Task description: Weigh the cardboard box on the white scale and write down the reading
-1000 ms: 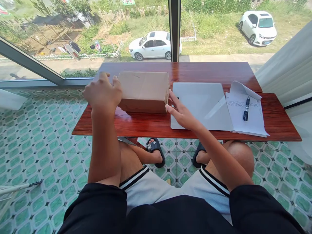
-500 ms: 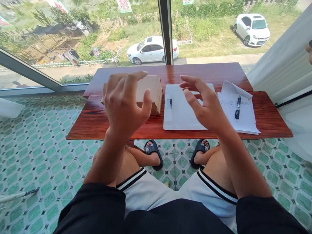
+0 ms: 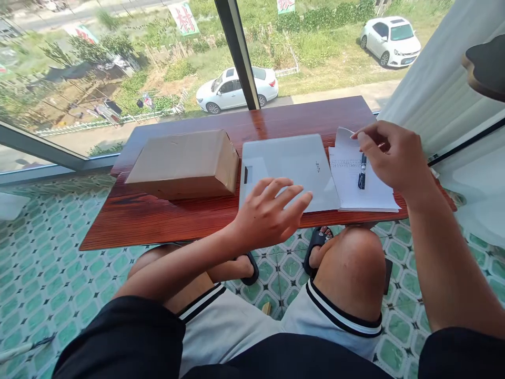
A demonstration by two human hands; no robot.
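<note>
My right hand (image 3: 392, 152) is at the curled top corner of a stack of written paper sheets (image 3: 343, 192), with thumb and forefinger closed on the paper's edge. A black pen (image 3: 362, 176) lies on the sheets, partly covered by that hand. My left hand (image 3: 272, 210) hangs over the front edge of a flat white scale (image 3: 288, 158), fingers spread and holding nothing. The scale has a small dark display window at its left side. To its left a closed brown cardboard box (image 3: 177, 160) rests on the table.
The dark red wooden table (image 3: 165, 221) stands against a large window, with its front edge above my knees. A white curtain (image 3: 410, 89) hangs at the right. A dark, wavy-edged object (image 3: 487, 68) juts in at the upper right. Green tiled floor (image 3: 39, 273) surrounds the table.
My right hand has moved right, from above the scale to the paper's corner, and its fingers have closed. My left hand has swung right and down from before the box. The view has tilted.
</note>
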